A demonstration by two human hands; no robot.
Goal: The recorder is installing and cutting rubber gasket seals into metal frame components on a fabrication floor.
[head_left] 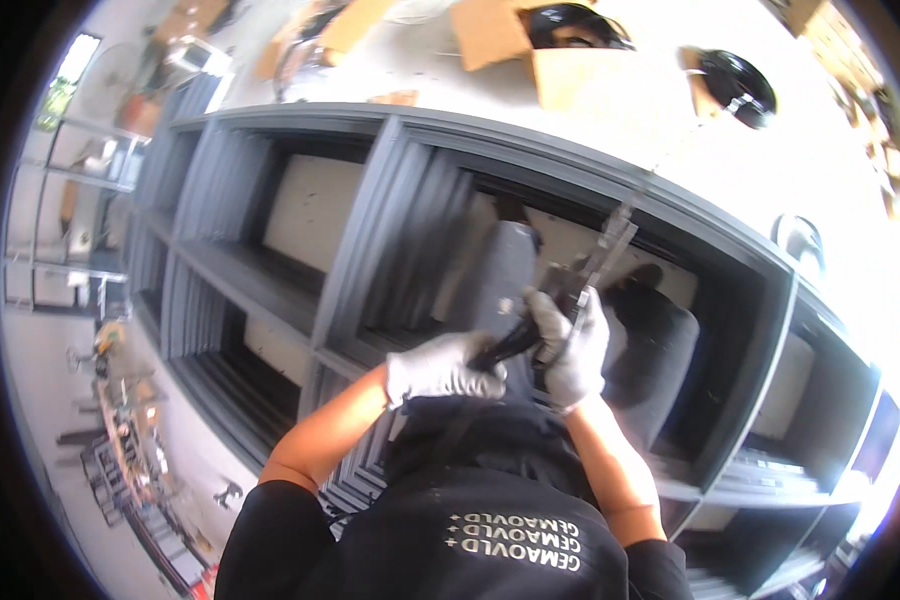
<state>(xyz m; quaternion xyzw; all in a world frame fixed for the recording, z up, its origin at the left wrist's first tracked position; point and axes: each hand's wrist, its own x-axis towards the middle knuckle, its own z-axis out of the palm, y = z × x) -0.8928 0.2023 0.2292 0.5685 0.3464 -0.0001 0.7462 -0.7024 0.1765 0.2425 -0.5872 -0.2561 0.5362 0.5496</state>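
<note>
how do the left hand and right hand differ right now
The left hand grips a black handle, while the right hand holds a long silver bar. The left hand points rightward; the right hand points away from the body. Both wear pale gloves.

Person's gloves: matt cloth. Tool: shiny metal-look bar, matt blk handle. Frames: smooth metal-look, semi-gloss. Box: matt cardbd.

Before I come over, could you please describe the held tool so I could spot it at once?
Find the stacked grey frames filling the middle, then the gloved left hand and right hand. Both grip the tool. Its black end is lower left, its slim metallic length slants up and right, unlike the broad, dull frames.
</note>
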